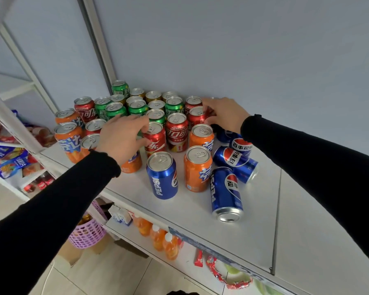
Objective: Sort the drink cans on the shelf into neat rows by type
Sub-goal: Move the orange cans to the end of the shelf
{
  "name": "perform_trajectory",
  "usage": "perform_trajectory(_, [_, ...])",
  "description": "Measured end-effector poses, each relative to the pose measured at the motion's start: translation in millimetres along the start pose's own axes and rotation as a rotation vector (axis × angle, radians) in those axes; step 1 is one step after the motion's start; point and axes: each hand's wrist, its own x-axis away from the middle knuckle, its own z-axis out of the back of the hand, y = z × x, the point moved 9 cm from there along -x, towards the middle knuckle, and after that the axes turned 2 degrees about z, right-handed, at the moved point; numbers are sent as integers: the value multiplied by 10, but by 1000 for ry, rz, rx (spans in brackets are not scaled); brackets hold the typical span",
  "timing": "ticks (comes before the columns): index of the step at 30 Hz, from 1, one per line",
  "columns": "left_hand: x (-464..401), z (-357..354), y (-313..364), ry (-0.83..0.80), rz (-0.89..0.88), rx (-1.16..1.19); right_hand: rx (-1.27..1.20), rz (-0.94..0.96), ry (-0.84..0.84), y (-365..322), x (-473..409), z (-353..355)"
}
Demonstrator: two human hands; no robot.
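Mixed aluminium drink cans crowd the white shelf (200,209), unsorted. Left hand (119,138) fingers curl round a red cola can (155,136); right hand (224,113) fingers pinch another red cola can (197,116), likely to group reds. Blue Pepsi cans (226,193) lie toppled.

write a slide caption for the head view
Left hand and right hand each grip a red cola can amid unsorted cans on a white shelf.

Both arms out fwd; left hand (120,138) & right hand (223,114) curled, gripping.
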Motion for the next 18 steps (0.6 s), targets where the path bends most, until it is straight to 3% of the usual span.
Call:
perform_trajectory(9, [-81,197,190,-8,-20,117,-57,-92,31,40,289,356])
perform_trajectory(15, [83,554,1240,-4,-217,289,-99,-164,-22,111,903,499])
perform_trajectory(18, [238,412,1711,-95,-333,202,-45,-138,41,95,1211,506])
